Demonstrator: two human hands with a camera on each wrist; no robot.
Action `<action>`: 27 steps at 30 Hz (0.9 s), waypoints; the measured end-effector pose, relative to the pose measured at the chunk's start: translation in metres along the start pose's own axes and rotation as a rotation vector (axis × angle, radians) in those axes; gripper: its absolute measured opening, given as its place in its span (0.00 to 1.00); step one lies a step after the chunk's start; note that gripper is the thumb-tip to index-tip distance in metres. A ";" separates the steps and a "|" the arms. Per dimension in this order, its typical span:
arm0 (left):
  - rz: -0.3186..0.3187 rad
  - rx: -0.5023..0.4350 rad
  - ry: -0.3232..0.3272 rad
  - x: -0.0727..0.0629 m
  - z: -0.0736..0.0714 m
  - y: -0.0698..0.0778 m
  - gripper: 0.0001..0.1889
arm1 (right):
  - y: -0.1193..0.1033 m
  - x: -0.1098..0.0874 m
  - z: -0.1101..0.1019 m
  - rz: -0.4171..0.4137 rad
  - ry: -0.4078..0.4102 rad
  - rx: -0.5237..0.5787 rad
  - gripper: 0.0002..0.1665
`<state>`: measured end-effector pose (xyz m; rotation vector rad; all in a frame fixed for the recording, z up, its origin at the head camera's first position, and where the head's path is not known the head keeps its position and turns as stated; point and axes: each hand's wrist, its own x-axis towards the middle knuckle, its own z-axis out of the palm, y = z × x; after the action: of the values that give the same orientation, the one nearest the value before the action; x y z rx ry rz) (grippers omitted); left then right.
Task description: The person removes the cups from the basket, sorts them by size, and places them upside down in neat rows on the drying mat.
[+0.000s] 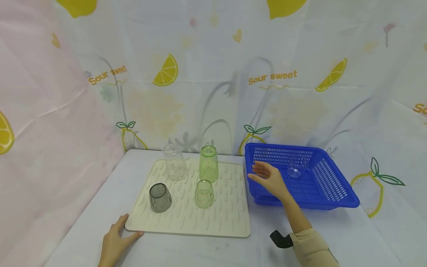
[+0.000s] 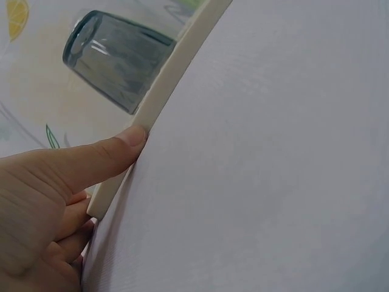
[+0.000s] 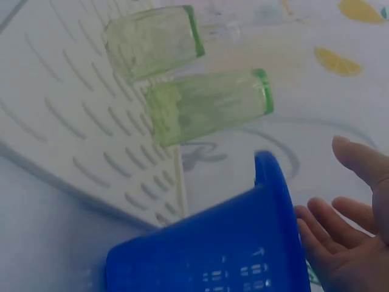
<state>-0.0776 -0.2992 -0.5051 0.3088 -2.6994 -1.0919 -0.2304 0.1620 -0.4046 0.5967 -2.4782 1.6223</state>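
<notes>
My left hand holds the front left corner of a cream ribbed drying mat; its thumb lies against the front edge. On the mat several glasses stand upside down: a short grey glass, a short pale green glass, a tall green glass and a tall clear glass. Above the left side of a blue plastic basket is my right hand, its fingers loosely bent and nothing in them. Inside the basket lies a clear glass.
A white cloth covers the table. Behind it hangs a lemon-print curtain. The basket stands close to the mat's right edge. A black curved piece sits beside the right sleeve.
</notes>
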 end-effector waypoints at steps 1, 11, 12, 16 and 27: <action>0.001 0.001 0.001 0.000 0.000 0.000 0.46 | 0.005 0.000 -0.005 0.016 -0.004 -0.004 0.34; 0.005 0.002 0.001 0.000 0.001 -0.001 0.47 | 0.029 -0.003 -0.052 0.120 0.002 -0.144 0.36; 0.010 0.001 0.005 0.000 0.001 -0.002 0.46 | 0.030 -0.003 -0.056 0.129 0.008 -0.154 0.36; 0.028 -0.006 0.018 -0.001 -0.001 -0.001 0.46 | 0.038 -0.002 -0.070 0.174 0.032 -0.185 0.38; -0.016 -0.026 -0.021 -0.001 -0.002 0.001 0.46 | 0.053 -0.001 -0.089 0.243 0.107 -0.247 0.40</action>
<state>-0.0759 -0.2997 -0.5031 0.3172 -2.7032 -1.1403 -0.2597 0.2609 -0.4134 0.1787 -2.6957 1.3431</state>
